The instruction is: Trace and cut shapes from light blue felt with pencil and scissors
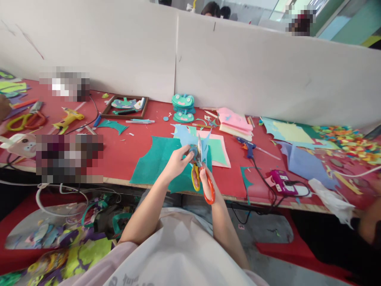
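My right hand is closed on a pair of scissors with one orange and one yellow handle loop. Their blades stand apart and point away from me, against a jagged piece of light blue felt. My left hand pinches that felt near the blades, with a small darker blue-grey part at the fingertips. Beneath both hands lies a large teal felt sheet. Pink and mint sheets are at its right.
Teal frog-like felt faces are stacked by the white partition. A blue glue gun and purple power strip stand right. A yellow glue gun and wooden frame are left. Felt scraps pile at far right.
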A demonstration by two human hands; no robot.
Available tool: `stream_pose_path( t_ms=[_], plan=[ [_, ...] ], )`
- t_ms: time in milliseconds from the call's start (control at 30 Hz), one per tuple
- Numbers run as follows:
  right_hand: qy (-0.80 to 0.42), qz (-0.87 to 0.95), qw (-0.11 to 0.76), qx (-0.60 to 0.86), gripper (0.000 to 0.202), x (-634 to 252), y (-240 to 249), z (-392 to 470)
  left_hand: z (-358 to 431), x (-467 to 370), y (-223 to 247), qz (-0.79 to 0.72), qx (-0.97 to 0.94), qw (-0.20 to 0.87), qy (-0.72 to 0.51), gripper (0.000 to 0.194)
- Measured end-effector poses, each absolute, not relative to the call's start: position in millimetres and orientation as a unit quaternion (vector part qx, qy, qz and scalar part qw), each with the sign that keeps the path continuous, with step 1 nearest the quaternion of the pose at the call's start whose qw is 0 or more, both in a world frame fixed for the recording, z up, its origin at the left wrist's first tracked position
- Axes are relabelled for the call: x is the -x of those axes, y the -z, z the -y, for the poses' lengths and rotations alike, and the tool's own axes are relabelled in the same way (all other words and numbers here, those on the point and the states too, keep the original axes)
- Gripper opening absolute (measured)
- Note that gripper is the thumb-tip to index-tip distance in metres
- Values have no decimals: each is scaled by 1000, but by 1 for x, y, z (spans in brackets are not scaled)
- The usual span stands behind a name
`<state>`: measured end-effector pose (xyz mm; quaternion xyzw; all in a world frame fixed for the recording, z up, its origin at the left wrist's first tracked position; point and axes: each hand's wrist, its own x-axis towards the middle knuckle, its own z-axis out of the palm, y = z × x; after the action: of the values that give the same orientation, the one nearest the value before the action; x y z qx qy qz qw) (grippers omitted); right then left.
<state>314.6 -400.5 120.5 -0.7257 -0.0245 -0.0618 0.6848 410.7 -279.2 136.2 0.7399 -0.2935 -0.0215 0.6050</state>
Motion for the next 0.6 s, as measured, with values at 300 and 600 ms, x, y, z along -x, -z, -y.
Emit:
stream_pose_path(
  t_ms=[300, 600],
  plan=[
    [32, -50, 732, 679, 45, -319, -126, 398, 280, -412, -136, 300, -755, 583, 9, 23],
    [35, -137, 744, 653, 47, -327, -127, 396, 282, -416, -129, 288, -753, 591, 33, 22]
  ],
)
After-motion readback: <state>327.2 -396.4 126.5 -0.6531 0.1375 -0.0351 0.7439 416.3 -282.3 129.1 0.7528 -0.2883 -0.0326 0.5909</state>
